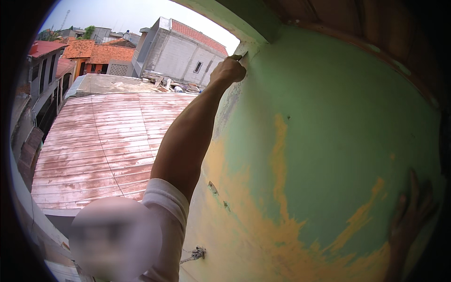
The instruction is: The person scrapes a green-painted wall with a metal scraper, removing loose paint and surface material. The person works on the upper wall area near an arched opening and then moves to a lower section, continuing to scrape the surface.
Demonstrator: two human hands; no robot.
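Note:
My left hand is raised high at the end of a stretched arm, its fingers closed round a thin-bladed scraper. The blade meets the wall at its upper left edge, just under the green beam; the handle is mostly hidden in the fist. Green paint covers much of the wall, with yellow patches showing low down and in streaks. At the far right, in shadow, my right hand rests against the wall with fingers spread.
Beyond the wall's left edge lies a rusty corrugated roof, with houses behind it. A frayed tuft sticks out low on the wall. Small holes pit the surface. A blurred patch covers the lower left.

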